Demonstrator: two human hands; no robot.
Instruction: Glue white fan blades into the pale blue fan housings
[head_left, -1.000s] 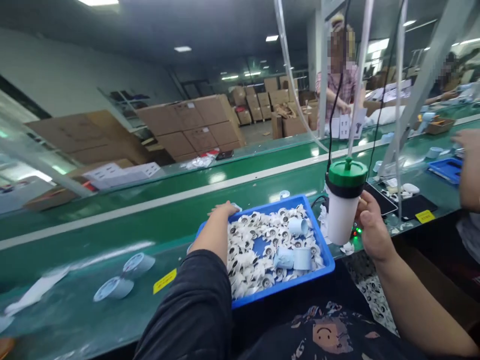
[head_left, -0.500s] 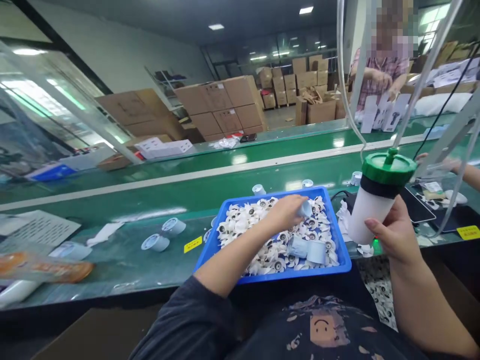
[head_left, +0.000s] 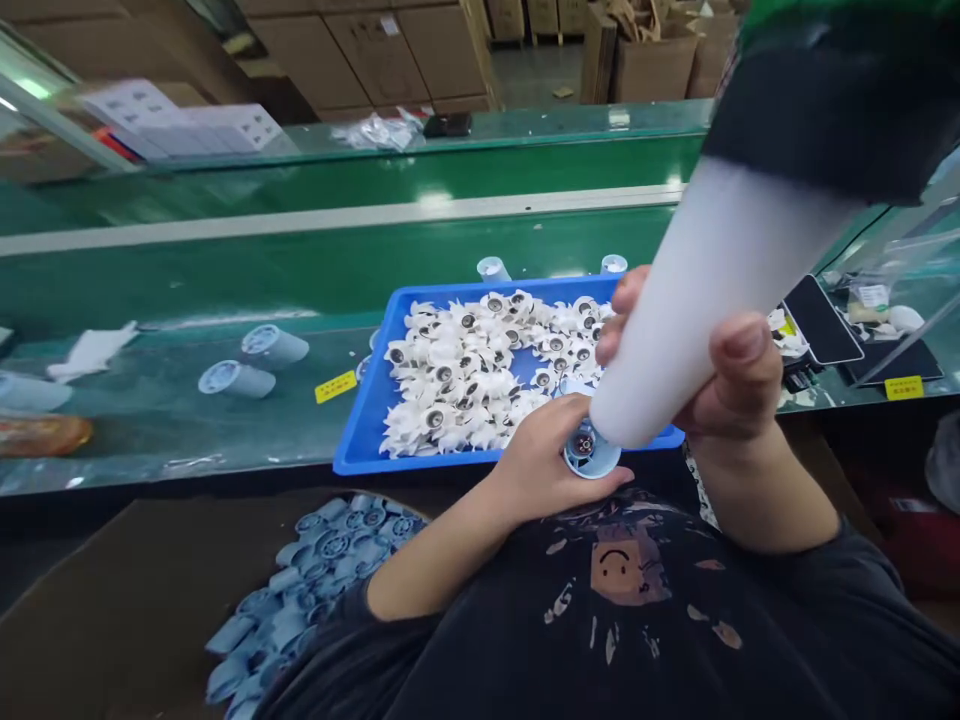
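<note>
My left hand (head_left: pixel 536 462) grips a light-blue plastic cup-shaped housing (head_left: pixel 600 463), its open end facing up and a small dark metal part showing inside. In my right hand (head_left: pixel 739 385) is a white cylindrical tool (head_left: pixel 712 270) with a black band and green top, held tilted. Its lower end reaches the housing's rim; whether they touch I cannot tell. Just beyond my hands, a blue tray (head_left: pixel 360 410) holds many small white fan wheels (head_left: pixel 450 375) with dark hubs. Another pale blue piece is partly hidden behind my left hand.
Loose blue housings (head_left: pixel 237 380) lie on the green bench at left, and more stand behind the tray. A heap of blue housings (head_left: pixel 337 545) fills a box at lower left. A flat black device (head_left: pixel 823 320) lies at right. White boxes (head_left: pixel 180 125) sit on the far ledge.
My left hand has come back from over the tray toward my body with a housing. My right hand has brought the white tool leftward over it, and the view has tilted down.
</note>
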